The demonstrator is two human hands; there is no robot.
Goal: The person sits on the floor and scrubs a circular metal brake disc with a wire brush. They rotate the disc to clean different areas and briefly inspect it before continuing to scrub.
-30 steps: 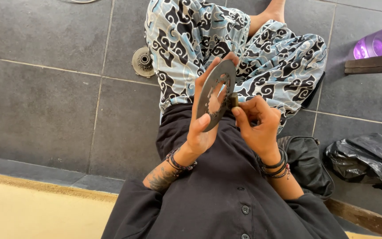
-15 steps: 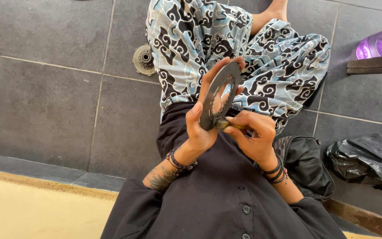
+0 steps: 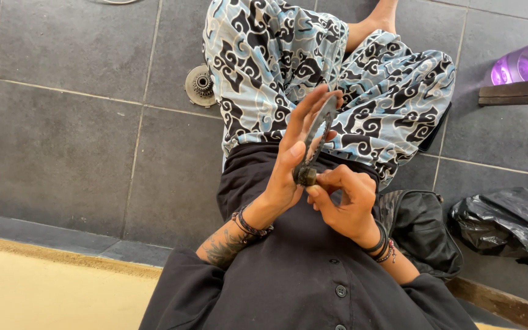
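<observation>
Left hand (image 3: 291, 162) flat against edge-on metal disc (image 3: 314, 142); right hand (image 3: 343, 205) pinches its hub below. Sprocket cluster (image 3: 200, 85) on floor tiles (image 3: 62, 140), black bag (image 3: 505, 223) to the right.

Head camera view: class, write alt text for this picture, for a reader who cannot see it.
A seated person's left hand holds a flat, dark round metal disc nearly edge-on above the lap, while the right hand pinches a small dark piece at its lower end. Patterned blue, white and black trousers cover the legs; a toothed metal gear cluster lies on the grey tiled floor.
</observation>
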